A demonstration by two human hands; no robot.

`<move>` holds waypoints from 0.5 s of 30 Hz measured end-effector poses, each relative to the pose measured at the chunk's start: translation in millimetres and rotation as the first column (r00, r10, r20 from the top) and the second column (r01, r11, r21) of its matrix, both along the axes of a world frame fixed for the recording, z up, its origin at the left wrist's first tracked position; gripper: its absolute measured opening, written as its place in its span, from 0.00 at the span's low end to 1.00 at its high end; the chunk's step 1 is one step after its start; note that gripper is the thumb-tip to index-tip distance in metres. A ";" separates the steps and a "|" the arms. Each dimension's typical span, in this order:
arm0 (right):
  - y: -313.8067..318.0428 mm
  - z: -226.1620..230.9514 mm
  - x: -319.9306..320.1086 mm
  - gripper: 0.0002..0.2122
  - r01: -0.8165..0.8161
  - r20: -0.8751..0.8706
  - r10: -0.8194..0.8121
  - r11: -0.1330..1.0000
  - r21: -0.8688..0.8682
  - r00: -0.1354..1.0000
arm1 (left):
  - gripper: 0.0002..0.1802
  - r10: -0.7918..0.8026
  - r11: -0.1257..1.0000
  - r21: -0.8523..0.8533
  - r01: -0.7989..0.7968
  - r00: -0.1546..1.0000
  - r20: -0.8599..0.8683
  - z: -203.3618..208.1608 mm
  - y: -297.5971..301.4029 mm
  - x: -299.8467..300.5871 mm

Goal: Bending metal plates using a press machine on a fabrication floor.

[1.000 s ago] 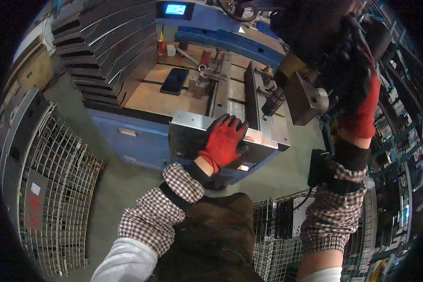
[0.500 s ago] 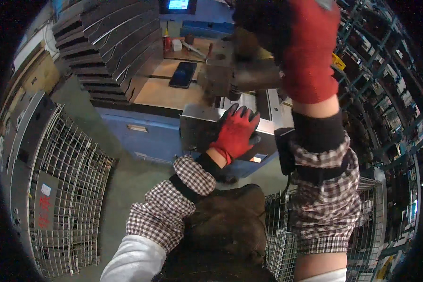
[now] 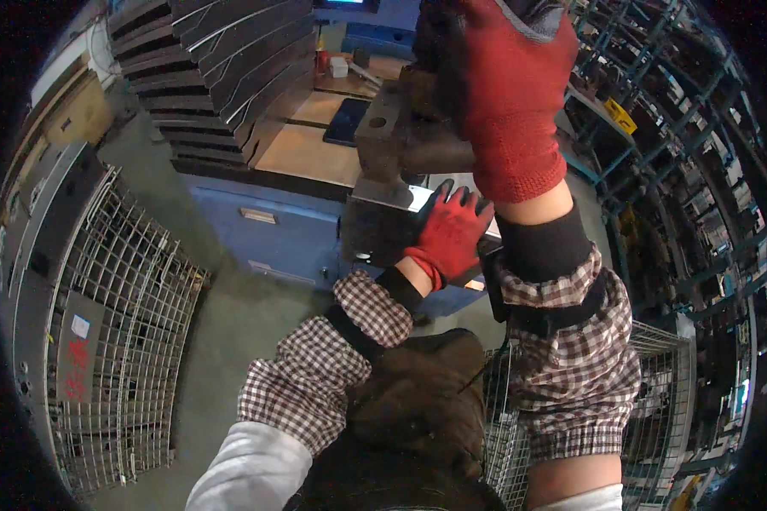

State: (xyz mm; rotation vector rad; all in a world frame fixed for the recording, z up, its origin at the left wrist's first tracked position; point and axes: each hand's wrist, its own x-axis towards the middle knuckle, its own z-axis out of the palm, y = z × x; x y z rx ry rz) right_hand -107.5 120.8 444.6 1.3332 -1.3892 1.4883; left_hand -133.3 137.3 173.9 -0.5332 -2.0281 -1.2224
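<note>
My left hand point(image 3: 453, 228), in a red glove with dark fingertips, lies with fingers spread over the top edge of a bent sheet-metal part point(image 3: 373, 223) on the bench. My right hand point(image 3: 520, 98), gloved alike, is raised and closed at a dark, heavy metal tool. Its fingertips and the grip are hidden behind the glove. The tool's block-shaped head point(image 3: 377, 140) has a round hole on top, and a thick cylindrical piece point(image 3: 439, 156) joins it. The head stands at the part's left corner, left of my left hand.
Dark folded metal panels point(image 3: 222, 77) are stacked at the bench's left. A phone point(image 3: 346, 121) lies behind the tool head. The blue bench point(image 3: 273, 230) has drawers. Wire cages point(image 3: 128, 324) stand at left and lower right; racks point(image 3: 682, 136) fill the right side.
The tool and my right hand have moved left and toward me; the blurred head is now still at the part's corner. My left hand stays on the part. The whole view has shifted slightly.
</note>
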 end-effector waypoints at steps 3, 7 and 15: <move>2.9 3.1 4.4 0.12 -0.005 0.013 0.005 1.000 0.009 1.000 | 0.42 0.302 0.801 -0.531 -0.278 0.952 -0.043 27.9 -4.0 15.2; 6.3 11.4 26.3 0.12 -0.097 0.179 0.097 0.995 -0.012 0.979 | 0.39 0.332 0.762 -0.576 -0.295 0.942 -0.043 37.1 -5.0 19.4; 10.3 20.0 26.6 0.14 -0.081 0.340 0.079 0.997 -0.011 0.937 | 0.34 0.343 0.744 -0.596 -0.303 0.938 -0.050 41.1 -3.0 18.6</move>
